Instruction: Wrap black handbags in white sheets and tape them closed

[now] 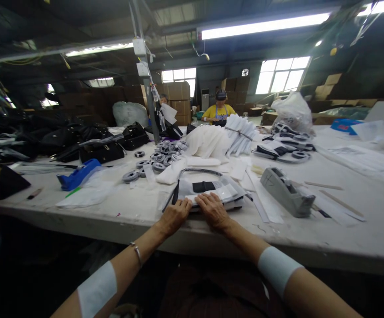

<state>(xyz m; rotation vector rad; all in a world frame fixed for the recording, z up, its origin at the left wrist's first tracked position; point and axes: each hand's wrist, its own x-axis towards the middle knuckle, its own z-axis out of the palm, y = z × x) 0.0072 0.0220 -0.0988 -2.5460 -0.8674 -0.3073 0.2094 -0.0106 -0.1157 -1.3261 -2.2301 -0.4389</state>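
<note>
1. The bag (203, 187) lay before me, near the front edge of the surface (139, 212); white wrapping (228, 192) was already across its front, so I judged the covering to be partly done.
2. My left fingers (184, 204) were bent close together upon the front of this wrapping; my right fingers (205, 201) lay longer and a little spread, just beside them; whether either ones pinched the material, I could not tell.
3. The handle (208, 170) stood out behind the bag, in an arch; some dark parts also showed at the sides, so the covering seemed not complete; I could not see if anything fastened it.
4. The loose white sheets (208, 140) were piled behind, and the coiled straps (160, 159) lay near them; the grey tape dispenser (286, 192) stood at my right, and neither hand touched it.
</note>
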